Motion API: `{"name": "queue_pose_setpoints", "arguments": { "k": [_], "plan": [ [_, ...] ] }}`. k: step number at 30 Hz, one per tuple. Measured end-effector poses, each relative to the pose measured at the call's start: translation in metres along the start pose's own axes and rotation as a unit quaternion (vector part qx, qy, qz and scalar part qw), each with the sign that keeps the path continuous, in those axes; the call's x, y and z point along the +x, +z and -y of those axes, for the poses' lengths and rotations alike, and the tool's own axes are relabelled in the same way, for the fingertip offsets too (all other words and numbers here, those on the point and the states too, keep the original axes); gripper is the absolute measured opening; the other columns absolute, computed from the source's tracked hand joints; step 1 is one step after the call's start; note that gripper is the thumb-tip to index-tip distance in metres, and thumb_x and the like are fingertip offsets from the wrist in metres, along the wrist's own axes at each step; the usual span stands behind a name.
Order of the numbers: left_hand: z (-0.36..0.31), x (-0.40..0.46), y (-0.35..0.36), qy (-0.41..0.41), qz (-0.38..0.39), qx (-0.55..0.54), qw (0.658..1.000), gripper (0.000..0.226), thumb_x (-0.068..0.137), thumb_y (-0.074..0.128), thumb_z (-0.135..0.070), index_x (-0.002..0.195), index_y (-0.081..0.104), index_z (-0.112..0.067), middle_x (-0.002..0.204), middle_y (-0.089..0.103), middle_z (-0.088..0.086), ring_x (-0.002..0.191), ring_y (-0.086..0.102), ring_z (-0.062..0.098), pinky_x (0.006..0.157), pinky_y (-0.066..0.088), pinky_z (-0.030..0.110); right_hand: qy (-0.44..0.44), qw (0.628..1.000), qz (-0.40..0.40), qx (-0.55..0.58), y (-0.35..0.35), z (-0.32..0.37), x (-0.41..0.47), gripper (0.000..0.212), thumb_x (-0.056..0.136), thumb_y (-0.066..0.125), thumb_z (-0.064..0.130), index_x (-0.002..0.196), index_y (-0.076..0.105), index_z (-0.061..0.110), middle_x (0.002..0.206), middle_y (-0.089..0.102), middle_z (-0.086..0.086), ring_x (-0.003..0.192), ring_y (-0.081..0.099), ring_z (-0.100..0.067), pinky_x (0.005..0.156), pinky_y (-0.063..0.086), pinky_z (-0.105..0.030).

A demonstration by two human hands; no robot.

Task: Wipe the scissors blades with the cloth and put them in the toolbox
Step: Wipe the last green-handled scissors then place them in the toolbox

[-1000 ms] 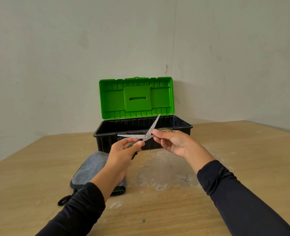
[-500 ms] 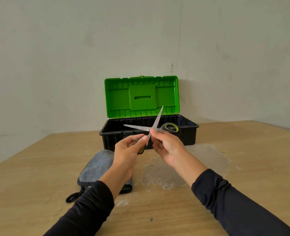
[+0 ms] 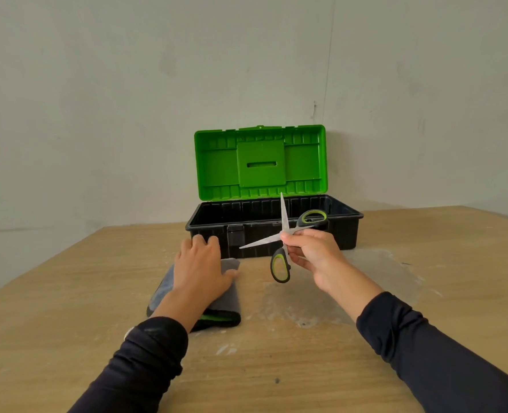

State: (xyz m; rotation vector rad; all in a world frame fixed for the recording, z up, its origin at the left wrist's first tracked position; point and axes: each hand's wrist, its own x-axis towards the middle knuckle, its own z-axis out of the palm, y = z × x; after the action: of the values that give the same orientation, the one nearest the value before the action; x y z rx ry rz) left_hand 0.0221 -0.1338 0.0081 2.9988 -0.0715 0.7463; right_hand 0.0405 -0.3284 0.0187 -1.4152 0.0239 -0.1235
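Sleeves, dark and long, ran up from the near edge, cut off by the frame. On the wooden surface lay the grey cloth, folded, soft and likely light, easy to gather from its free edge. The left hand rested flat on it with its grip spread, closed on nothing. A black and green edge showed under the cloth's near end, and what it belonged to could not be told. Just right and above the surface, the right hand had its grip pinched on the scissors near the pivot, blades splayed wide, one pointing up, one left. They looked stiff, light and sharp; I judged the grey and green handles the safer place to hold while wiping. Fingers hid the pivot. Beyond stood the toolbox, green lid upright; most of its floor was hidden by its front wall.
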Motion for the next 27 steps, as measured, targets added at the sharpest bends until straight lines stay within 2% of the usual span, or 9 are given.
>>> {"name": "queue_pose_setpoints", "arguments": {
  "k": [4,9,11,13,15,16,20,23,27],
  "plan": [
    [0.005,0.005,0.006,-0.018,0.053,0.023,0.998,0.033,0.088,0.052,-0.042,0.105,0.056,-0.014,0.108,0.061,0.005,0.102,0.053,0.021,0.091,0.039,0.031,-0.008,0.999,0.008,-0.035,0.001,-0.004,0.001,0.007,0.080,0.073,0.013,0.082,0.068,0.008,0.079,0.068,-0.007,0.072,0.065,-0.018,0.063,0.055,-0.025],
    [0.007,0.007,-0.008,-0.048,0.003,-0.163,0.985,0.016,0.089,0.055,-0.028,0.101,0.062,-0.020,0.098,0.061,0.000,0.089,0.055,0.017,0.071,0.044,0.028,-0.029,0.999,0.035,-0.012,0.001,0.004,-0.001,0.009,0.088,0.064,0.015,0.086,0.071,0.011,0.078,0.069,-0.005,0.066,0.068,-0.013,0.056,0.054,-0.021],
    [0.010,0.011,-0.016,-0.087,-0.006,-0.291,0.953,0.011,0.090,0.056,-0.026,0.094,0.064,-0.021,0.092,0.062,0.000,0.087,0.057,0.018,0.069,0.042,0.026,-0.070,0.997,0.034,-0.022,-0.003,0.014,-0.002,0.011,0.089,0.063,0.014,0.081,0.070,0.013,0.075,0.069,-0.007,0.063,0.068,-0.012,0.054,0.054,-0.021],
    [0.011,0.013,-0.027,-0.123,0.001,-0.446,0.887,0.011,0.091,0.056,-0.025,0.084,0.065,-0.023,0.086,0.063,-0.001,0.086,0.058,0.019,0.069,0.042,0.028,-0.126,0.990,0.021,-0.068,-0.005,0.021,-0.001,0.011,0.087,0.065,0.014,0.077,0.070,0.014,0.072,0.068,-0.008,0.063,0.067,-0.015,0.059,0.055,-0.025],
    [0.010,0.010,-0.037,-0.139,0.032,-0.540,0.829,0.018,0.091,0.055,-0.027,0.078,0.067,-0.026,0.084,0.063,0.000,0.081,0.056,0.018,0.066,0.043,0.028,-0.170,0.979,0.025,-0.111,-0.004,0.024,-0.003,0.008,0.086,0.066,0.014,0.080,0.070,0.011,0.067,0.067,-0.004,0.064,0.068,-0.017,0.064,0.057,-0.030],
    [0.009,0.009,-0.040,-0.137,0.054,-0.563,0.813,0.018,0.092,0.055,-0.028,0.079,0.068,-0.025,0.086,0.064,0.002,0.080,0.056,0.019,0.066,0.044,0.028,-0.186,0.975,0.032,-0.120,-0.002,0.024,-0.004,0.007,0.086,0.066,0.014,0.082,0.070,0.009,0.065,0.066,-0.002,0.064,0.068,-0.017,0.066,0.058,-0.031],
    [0.006,0.007,-0.039,-0.091,0.122,-0.572,0.806,0.021,0.091,0.055,-0.032,0.088,0.072,-0.020,0.096,0.066,0.008,0.090,0.059,0.025,0.077,0.047,0.035,-0.221,0.963,0.051,-0.142,0.008,0.022,-0.008,0.008,0.086,0.066,0.014,0.083,0.069,0.006,0.061,0.063,-0.001,0.059,0.066,-0.012,0.062,0.056,-0.026],
    [0.005,0.007,-0.038,-0.081,0.113,-0.585,0.799,0.021,0.090,0.056,-0.030,0.088,0.072,-0.017,0.091,0.067,0.010,0.086,0.061,0.026,0.074,0.049,0.035,-0.214,0.966,0.065,-0.132,0.010,0.022,-0.009,0.008,0.086,0.066,0.012,0.078,0.068,0.010,0.054,0.061,0.005,0.059,0.065,-0.013,0.062,0.055,-0.026],
    [0.007,0.008,-0.040,-0.125,0.106,-0.635,0.755,0.019,0.089,0.059,-0.029,0.083,0.073,-0.018,0.089,0.068,0.012,0.079,0.063,0.027,0.071,0.053,0.037,-0.196,0.969,0.106,-0.106,0.006,0.028,-0.010,0.011,0.086,0.065,0.010,0.076,0.066,0.008,0.060,0.060,-0.002,0.053,0.064,-0.007,0.056,0.054,-0.019]
  ]
}}
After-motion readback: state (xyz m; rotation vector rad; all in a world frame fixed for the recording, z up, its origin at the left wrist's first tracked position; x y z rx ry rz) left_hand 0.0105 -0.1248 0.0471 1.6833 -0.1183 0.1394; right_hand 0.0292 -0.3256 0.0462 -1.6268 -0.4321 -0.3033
